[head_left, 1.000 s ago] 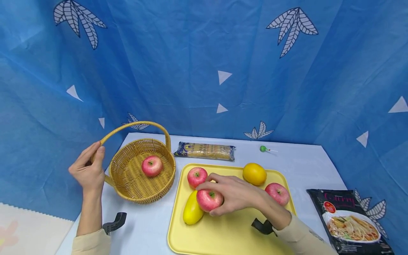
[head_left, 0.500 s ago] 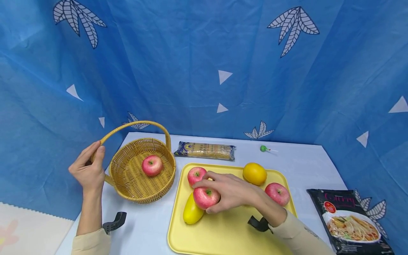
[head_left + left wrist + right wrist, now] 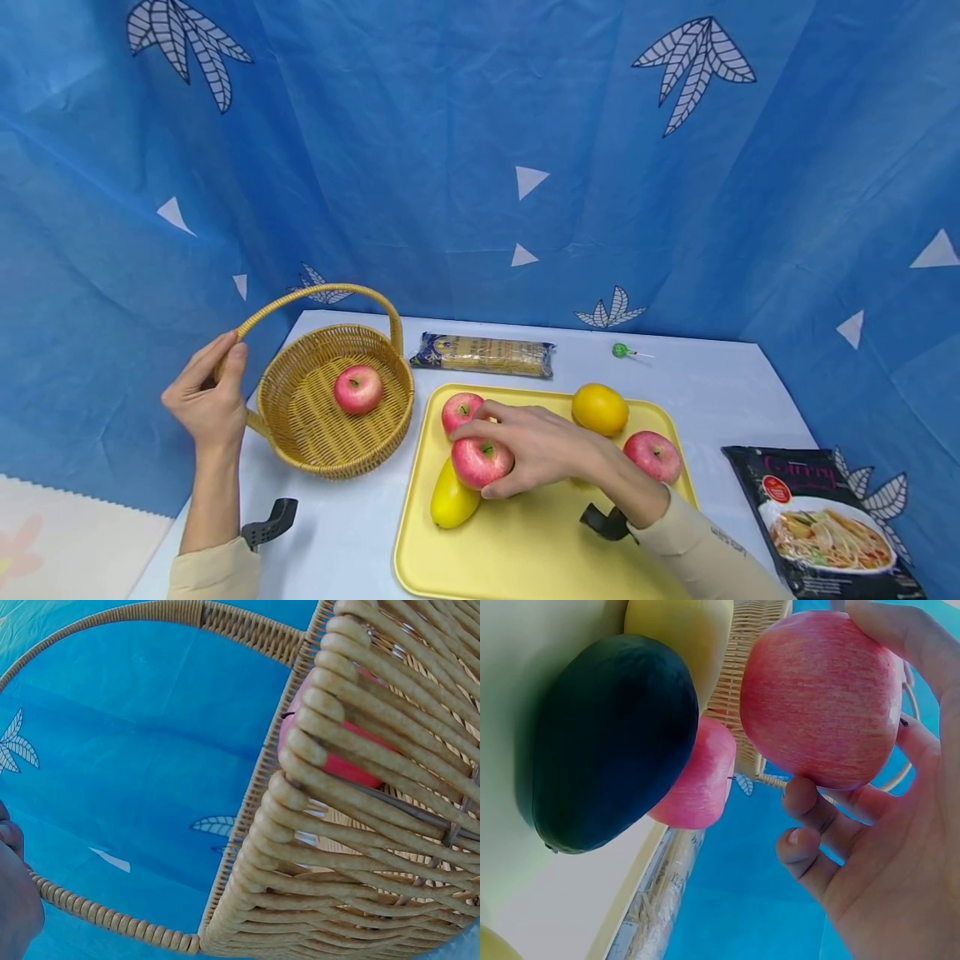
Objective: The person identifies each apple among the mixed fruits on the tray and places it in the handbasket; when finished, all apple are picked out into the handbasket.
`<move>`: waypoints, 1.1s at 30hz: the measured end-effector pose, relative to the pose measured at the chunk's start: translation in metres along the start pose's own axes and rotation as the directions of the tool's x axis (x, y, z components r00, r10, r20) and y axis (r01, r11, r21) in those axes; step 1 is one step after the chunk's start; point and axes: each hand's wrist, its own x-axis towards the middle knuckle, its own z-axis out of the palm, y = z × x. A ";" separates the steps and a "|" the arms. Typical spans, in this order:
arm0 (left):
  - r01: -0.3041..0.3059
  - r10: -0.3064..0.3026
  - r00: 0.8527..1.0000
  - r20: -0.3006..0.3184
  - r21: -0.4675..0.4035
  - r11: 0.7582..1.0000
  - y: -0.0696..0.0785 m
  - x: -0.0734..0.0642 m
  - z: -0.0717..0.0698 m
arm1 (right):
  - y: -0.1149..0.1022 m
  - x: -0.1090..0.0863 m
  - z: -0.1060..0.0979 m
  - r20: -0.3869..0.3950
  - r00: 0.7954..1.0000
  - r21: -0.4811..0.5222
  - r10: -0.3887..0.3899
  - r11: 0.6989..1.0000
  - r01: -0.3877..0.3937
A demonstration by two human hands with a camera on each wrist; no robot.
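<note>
My left hand [image 3: 210, 400] grips the arched handle [image 3: 337, 290] of the wicker basket [image 3: 311, 429], which has one red apple [image 3: 357, 389] inside. Over the yellow tray [image 3: 540, 550], my right hand [image 3: 543, 446] holds another red apple [image 3: 480, 463] between thumb and fingers. Behind the held apple lies an apple [image 3: 459, 408] on the tray, and at its front left a yellow mango [image 3: 452, 500]. A dark green oval fruit [image 3: 615, 742] shows in the right wrist view; in the head view my right hand hides it.
At the tray's right side are a yellow lemon-like fruit [image 3: 600, 408] and an apple [image 3: 652, 456]. Behind the tray lie a pasta packet [image 3: 483, 355] and a green lollipop [image 3: 621, 350]. A black noodle packet [image 3: 817, 517] lies right of the tray; a blue curtain [image 3: 450, 167] hangs behind.
My right hand has moved a little left and away from me with the apple, over the mango's far end. The left hand and basket have stayed put.
</note>
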 end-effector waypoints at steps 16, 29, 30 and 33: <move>0.006 -0.006 1.000 -0.004 -0.007 1.000 0.004 -0.001 0.002 | -0.002 0.011 -0.005 0.018 0.998 0.011 -0.054 0.999 0.053; 0.003 -0.003 1.000 0.001 0.002 1.000 -0.003 -0.001 -0.002 | -0.007 0.021 -0.008 0.018 0.998 0.034 -0.055 0.998 0.054; 0.003 -0.003 1.000 0.001 0.004 1.000 -0.003 -0.001 -0.002 | -0.007 0.021 -0.008 0.018 0.998 0.037 -0.055 0.998 0.055; 0.001 -0.001 1.000 0.000 0.015 1.000 -0.005 -0.001 -0.002 | -0.006 0.022 -0.009 0.021 0.998 0.042 -0.054 0.998 0.053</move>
